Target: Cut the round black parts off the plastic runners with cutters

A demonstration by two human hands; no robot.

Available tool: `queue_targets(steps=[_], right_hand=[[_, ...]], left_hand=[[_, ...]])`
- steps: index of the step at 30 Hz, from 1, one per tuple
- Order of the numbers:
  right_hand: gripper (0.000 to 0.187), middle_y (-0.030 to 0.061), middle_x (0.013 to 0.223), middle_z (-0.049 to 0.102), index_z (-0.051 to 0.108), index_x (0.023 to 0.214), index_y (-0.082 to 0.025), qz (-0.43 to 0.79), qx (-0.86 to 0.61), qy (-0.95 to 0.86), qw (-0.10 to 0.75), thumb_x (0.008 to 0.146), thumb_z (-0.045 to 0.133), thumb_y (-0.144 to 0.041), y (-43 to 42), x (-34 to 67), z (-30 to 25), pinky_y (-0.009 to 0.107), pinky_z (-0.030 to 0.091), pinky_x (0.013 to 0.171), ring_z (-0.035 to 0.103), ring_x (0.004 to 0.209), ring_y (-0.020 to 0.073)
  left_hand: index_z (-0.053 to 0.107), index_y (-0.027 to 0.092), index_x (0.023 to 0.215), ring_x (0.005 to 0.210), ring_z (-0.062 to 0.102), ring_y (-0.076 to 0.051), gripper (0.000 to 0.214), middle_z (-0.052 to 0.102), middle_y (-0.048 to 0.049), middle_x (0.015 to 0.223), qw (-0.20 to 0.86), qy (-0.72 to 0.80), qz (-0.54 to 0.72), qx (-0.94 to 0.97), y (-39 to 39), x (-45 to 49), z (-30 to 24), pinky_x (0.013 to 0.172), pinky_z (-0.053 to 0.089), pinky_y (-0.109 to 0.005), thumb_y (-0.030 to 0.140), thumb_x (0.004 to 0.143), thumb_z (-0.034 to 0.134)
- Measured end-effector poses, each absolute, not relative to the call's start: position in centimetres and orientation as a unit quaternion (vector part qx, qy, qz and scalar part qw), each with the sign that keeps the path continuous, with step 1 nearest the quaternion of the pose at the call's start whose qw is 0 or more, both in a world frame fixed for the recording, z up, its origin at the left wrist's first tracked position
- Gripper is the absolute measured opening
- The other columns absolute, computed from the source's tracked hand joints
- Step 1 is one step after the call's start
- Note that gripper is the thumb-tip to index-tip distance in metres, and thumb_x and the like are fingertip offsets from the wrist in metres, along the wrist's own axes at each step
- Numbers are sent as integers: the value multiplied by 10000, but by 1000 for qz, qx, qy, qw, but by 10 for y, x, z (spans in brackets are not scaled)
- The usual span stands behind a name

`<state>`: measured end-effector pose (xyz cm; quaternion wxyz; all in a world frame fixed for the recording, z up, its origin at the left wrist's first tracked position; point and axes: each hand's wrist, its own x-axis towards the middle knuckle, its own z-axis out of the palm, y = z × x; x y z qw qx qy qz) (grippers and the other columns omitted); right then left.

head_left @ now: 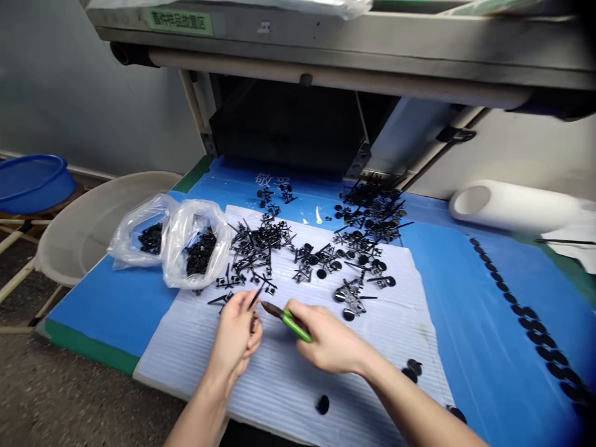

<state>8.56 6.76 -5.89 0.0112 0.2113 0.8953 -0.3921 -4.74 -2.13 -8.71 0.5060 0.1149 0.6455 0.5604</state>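
My left hand (237, 338) is closed in a pinch on a small black plastic sprue piece (255, 297) held just above a white corrugated sheet (279, 385). My right hand (328, 341) grips green-handled cutters (287, 320), whose tips point left at that piece. Beyond the hands lies a scatter of black plastic sprues with round caps (335, 257). Two clear plastic bags (198, 248) holding small black parts sit to the left.
A blue mat (488, 323) covers the table, with a row of black discs (526, 310) on its right side. A white roll (507, 205) lies at the back right. A machine opening (288, 124) stands behind. A white basin (88, 223) and a blue basin (32, 180) are off the left edge.
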Motion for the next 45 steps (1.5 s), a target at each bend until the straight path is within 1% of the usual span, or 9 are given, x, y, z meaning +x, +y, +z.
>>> queue_targets(steps=[4,8,11,17,23,26,31,37,45], right_hand=[[281,-12,728,427,367,777,-211,-327,287,895,-99,547,391,-51,72,104,-62,230,297,549,416,636,154],[162,39,823,434,388,873,-193,-220,469,828,-214,726,406,-129,79,153,-75,274,342,599,446,718,191],[150,49,830,436,381,914,-187,-189,544,786,-223,792,441,-251,91,175,-90,297,362,600,454,712,205],[134,29,796,472,364,948,-179,-250,529,772,-248,821,401,-195,107,180,-105,309,377,641,481,715,195],[50,16,770,449,395,874,-185,-264,503,774,-279,830,413,-200,88,195,-76,279,371,626,455,673,163],[59,20,777,438,394,878,-185,-265,494,768,-310,829,426,-192,72,194,-65,283,371,637,457,693,165],[115,32,781,422,379,892,-191,-267,455,781,-335,814,393,-108,50,177,-64,305,371,627,445,704,180],[133,39,840,443,374,915,-209,-357,431,760,-332,806,410,-140,35,178,-58,306,391,661,457,750,185],[327,24,827,512,472,889,-200,-485,391,776,-98,580,434,-98,23,198,-66,279,423,704,496,833,208]], left_hand=[[436,218,701,270,271,-58,248,313,104,357,438,710,526,163,-24,-38,-101,282,178,-154,459,756,448],[538,221,749,439,482,-112,190,536,29,498,343,729,390,445,-23,5,-111,450,326,-207,387,786,453],[553,210,720,515,553,-153,228,598,-16,586,246,671,308,629,-17,36,-117,477,334,-234,402,785,448],[529,182,579,476,540,-175,372,559,-40,546,81,600,203,770,-10,51,-124,419,303,-260,513,729,447],[564,199,771,594,570,-155,200,603,-37,657,259,629,285,675,-9,37,-116,548,376,-232,323,821,415],[561,214,801,597,559,-160,198,604,-33,662,362,620,357,597,-10,38,-107,562,390,-243,366,801,435],[428,208,828,446,493,-118,333,505,29,545,528,630,490,289,0,51,-84,440,399,-222,474,832,228],[353,196,644,342,321,-33,320,343,84,518,519,629,529,235,16,47,-70,306,245,-136,477,795,370],[339,202,623,295,198,-23,357,298,93,456,621,559,523,167,7,41,-43,239,134,-126,527,763,389]])
